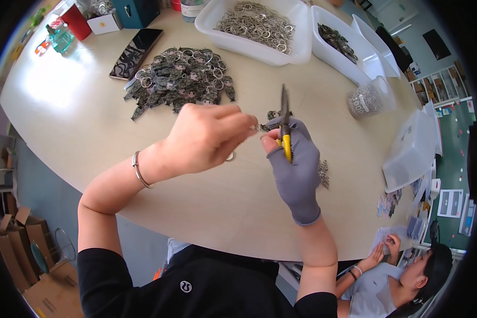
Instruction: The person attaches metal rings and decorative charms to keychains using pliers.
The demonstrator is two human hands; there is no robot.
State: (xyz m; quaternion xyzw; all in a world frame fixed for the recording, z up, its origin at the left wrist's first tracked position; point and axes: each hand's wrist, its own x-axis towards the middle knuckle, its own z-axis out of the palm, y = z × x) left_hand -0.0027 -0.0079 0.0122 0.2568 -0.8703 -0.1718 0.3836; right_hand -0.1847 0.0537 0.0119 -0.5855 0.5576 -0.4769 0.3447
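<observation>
One dark charm [271,126] appears pinched by our left hand [211,137], our right hand [298,165] gripping pliers [285,127]; we judge this assembly, next requiring careful alignment.

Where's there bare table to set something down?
Left of the phone and dark charm pile, out to the curved table edge; also between the left forearm and gloved right hand, toward the near edge. It's crowded at the far side, with white tubs, and around the left hand and pliers.
</observation>
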